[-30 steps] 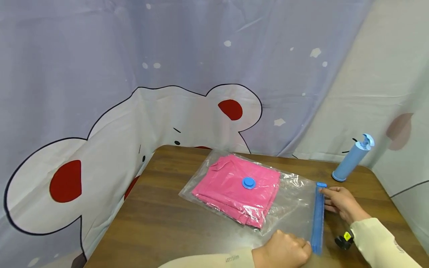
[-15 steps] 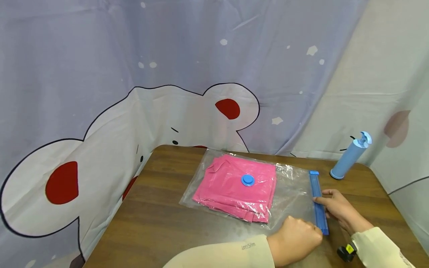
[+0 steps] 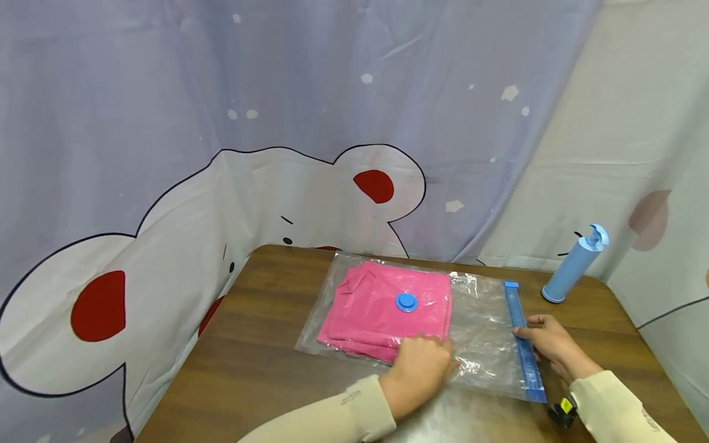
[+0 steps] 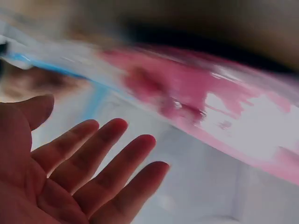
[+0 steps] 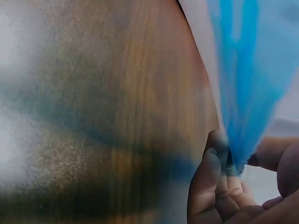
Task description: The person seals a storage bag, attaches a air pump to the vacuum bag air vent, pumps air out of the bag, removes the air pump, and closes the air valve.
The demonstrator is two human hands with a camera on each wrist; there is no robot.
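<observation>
A clear vacuum storage bag (image 3: 480,320) lies on the table with a folded pink cloth (image 3: 365,307) inside. A round blue valve (image 3: 407,302) sits over the cloth. Along the bag's right end runs a blue zip strip (image 3: 522,338), with a small blue slider (image 3: 511,284) at its far end. My right hand (image 3: 554,346) pinches that strip near its middle, thumb on top. My left hand (image 3: 419,372) is at the cloth's near right corner; its relaxed fingers (image 4: 117,158) hold nothing in the left wrist view. Whether it touches the bag, I cannot tell.
A light blue hand pump (image 3: 573,267) stands upright at the table's far right corner. Behind the wooden table (image 3: 244,344) hangs a patterned curtain (image 3: 310,80). A black device with a yellow mark (image 3: 564,411) is on the right wrist.
My left hand has left the near end of the zip strip and moved left toward the pink cloth. My right hand has stayed at the strip, now nearer its middle.
</observation>
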